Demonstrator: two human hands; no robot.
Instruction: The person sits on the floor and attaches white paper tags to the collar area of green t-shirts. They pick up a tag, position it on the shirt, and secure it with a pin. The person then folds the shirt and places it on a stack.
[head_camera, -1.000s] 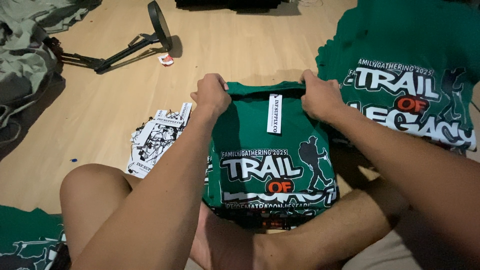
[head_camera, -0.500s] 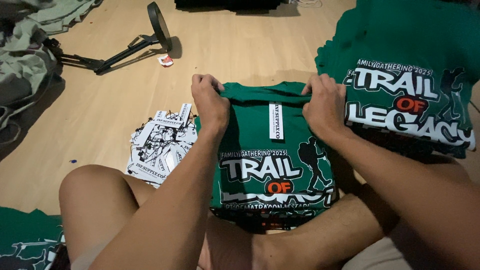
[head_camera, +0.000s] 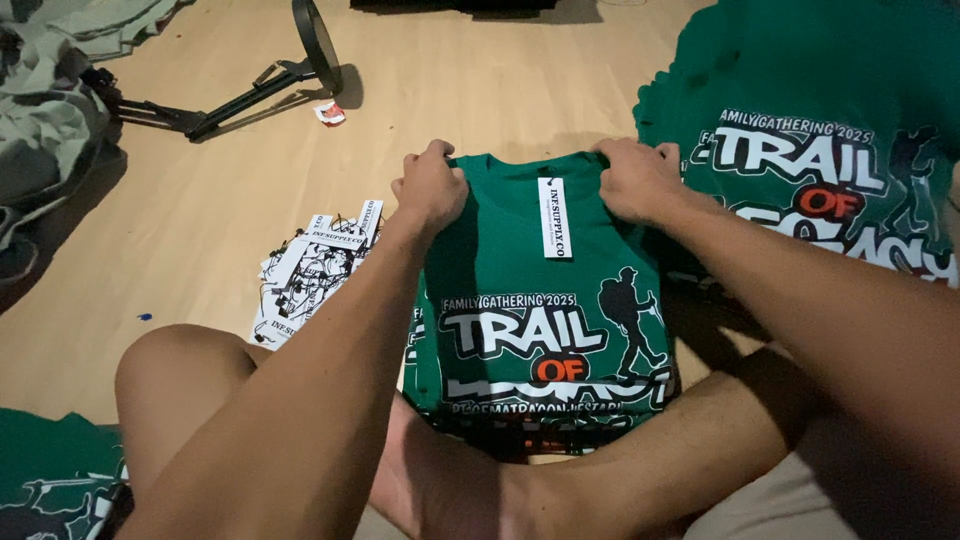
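Note:
A folded green T-shirt with a white and orange print and a hiker figure lies on top of a stack of like shirts between my legs. My left hand grips its top left corner at the collar. My right hand grips the top right corner. A white hang tag dangles from the collar between my hands.
A loose pile of white hang tags with black strings lies on the wooden floor at left. A larger heap of green shirts sits at right. A black stand and grey cloth lie at the far left.
My hands moved apart and up along the collar edge, drawing the shirt's top flat. The hang tag now lies straight and fully shown on the shirt front.

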